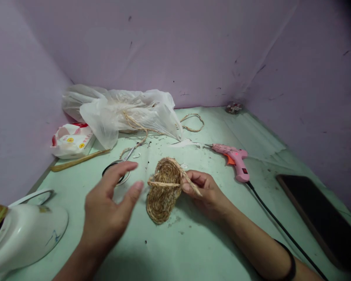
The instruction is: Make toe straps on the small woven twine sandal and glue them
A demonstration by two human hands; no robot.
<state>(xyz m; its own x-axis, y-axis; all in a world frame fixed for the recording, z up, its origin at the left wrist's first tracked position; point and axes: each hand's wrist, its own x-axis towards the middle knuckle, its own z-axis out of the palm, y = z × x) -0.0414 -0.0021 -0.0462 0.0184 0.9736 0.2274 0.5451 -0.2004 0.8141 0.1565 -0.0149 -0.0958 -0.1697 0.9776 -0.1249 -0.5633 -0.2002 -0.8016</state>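
A small sole-shaped piece of coiled straw braid (pixel 163 201), like a miniature woven sandal, is held above the green table. One braided strand (pixel 163 184) crosses over its middle, and a loose braid end sticks out past my fingers on the right. My right hand (pixel 203 191) pinches the braid at the sandal's right edge. To the left, my left hand (pixel 111 203) is open, thumb and fingers apart, with nothing between them and not touching the sandal. Behind it lie scissors (pixel 128 154), their handles partly hidden by my left hand.
A pink glue gun (pixel 236 158) lies at right, its black cord running toward me past a dark phone (pixel 312 218). A plastic bag (pixel 134 111) with straw braid stands at the back, beside a white packet (pixel 73 140). A white object (pixel 43 230) occupies the near left.
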